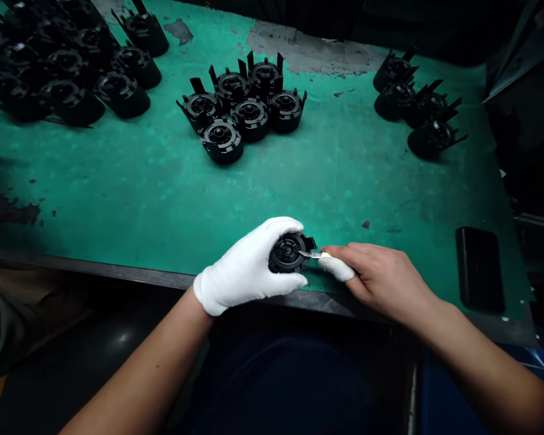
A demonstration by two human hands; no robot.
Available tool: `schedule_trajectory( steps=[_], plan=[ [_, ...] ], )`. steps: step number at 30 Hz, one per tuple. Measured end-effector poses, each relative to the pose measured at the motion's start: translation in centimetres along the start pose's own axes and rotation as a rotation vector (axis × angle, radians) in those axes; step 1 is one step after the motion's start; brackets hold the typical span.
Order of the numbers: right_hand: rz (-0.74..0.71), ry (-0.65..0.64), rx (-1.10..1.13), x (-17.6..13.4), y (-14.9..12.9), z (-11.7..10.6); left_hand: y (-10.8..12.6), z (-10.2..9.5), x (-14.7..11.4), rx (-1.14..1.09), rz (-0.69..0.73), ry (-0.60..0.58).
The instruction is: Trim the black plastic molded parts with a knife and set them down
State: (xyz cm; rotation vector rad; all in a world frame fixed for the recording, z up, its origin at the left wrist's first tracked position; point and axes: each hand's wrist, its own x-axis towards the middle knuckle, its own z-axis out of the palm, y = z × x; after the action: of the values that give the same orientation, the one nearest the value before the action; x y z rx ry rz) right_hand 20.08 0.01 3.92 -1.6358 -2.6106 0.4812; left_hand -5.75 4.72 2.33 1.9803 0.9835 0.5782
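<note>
Left grip (pixel 249 263) was curled around a round black part (pixel 288 252) at the surface's (pixel 321 181) near edge; right grip (pixel 381 272) pinched a small knife (pixel 316 254). Blade work appeared in hand, calling for steady control.

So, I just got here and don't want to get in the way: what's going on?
A person's white-gloved left hand grips a round black part near the edge of a green work surface. The right hand, with a white cover on its thumb, holds a small knife, its blade tip at the part's face; whether it touches isn't clear. Similar black parts stand farther back in three groups, left, middle and right.
</note>
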Motion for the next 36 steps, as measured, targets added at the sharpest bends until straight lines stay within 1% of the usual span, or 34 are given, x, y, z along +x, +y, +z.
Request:
schedule_trajectory(
  steps=[3,6,8,9,10,13,15,17,19,23,28,33,36],
  plan=[
    [0.005,-0.014,0.019,-0.3,0.4,0.2,0.5,0.9,-0.6,0.003,0.003,0.069],
    [0.093,0.028,-0.005,-0.6,0.4,0.1,0.9,2.2,-1.2,0.011,-0.023,0.165],
    [0.130,0.064,0.069,-1.0,0.0,-0.2,1.1,3.2,-1.6,0.024,-0.044,0.242],
    [0.144,0.062,0.133,-1.3,-0.2,-0.4,1.2,3.7,-1.7,0.031,-0.054,0.279],
    [0.159,0.042,0.205,-1.6,-0.5,-0.6,1.2,4.1,-1.9,0.037,-0.063,0.311],
    [0.175,-0.086,0.368,-2.8,-1.4,-0.7,1.3,4.9,-2.3,0.041,-0.077,0.375],
    [0.144,-0.129,0.384,-3.3,-1.9,-0.4,1.4,5.1,-2.4,0.042,-0.074,0.393],
    [0.124,-0.127,0.361,-3.4,-2.3,-0.1,1.5,5.2,-2.4,0.045,-0.066,0.401],
    [0.130,-0.127,0.358,-3.3,-2.5,0.0,1.6,5.2,-2.3,0.047,-0.053,0.405],
    [0.139,-0.152,0.430,-3.1,-2.7,-0.2,1.7,5.2,-2.3,0.054,-0.034,0.407],
    [0.136,-0.140,0.354,-3.0,-3.1,0.4,1.5,5.3,-2.3,0.051,-0.028,0.420],
    [0.086,-0.216,0.366,-2.3,-3.3,0.2,1.4,5.1,-2.4,0.048,-0.059,0.406],
    [0.075,-0.182,0.374,-2.3,-3.0,0.0,1.4,5.2,-2.4,0.058,-0.057,0.407]
  ],
)
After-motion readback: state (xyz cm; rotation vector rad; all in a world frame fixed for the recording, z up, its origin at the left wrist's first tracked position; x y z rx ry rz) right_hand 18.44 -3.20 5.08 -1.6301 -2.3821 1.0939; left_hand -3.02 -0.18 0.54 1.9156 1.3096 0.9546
